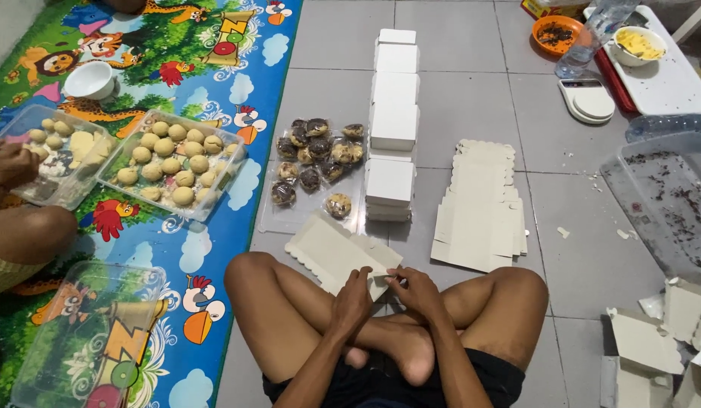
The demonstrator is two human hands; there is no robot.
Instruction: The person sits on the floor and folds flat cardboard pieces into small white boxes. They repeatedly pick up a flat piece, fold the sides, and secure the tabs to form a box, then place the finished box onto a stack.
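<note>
Flat white cardboard box blank (337,253) with a scalloped edge lies on the grey floor above the crossed legs; left hand (353,301) and right hand (413,291) pinch its near corner. Beyond stand a row of folded white boxes (393,121), cookies on plastic (316,162), and stacked blanks (480,208).

A row of white folded boxes (394,113) runs up the tiled floor, cookies (317,159) beside it. 2 clear trays of dough balls (171,162) sit on the colourful mat (214,68).
</note>
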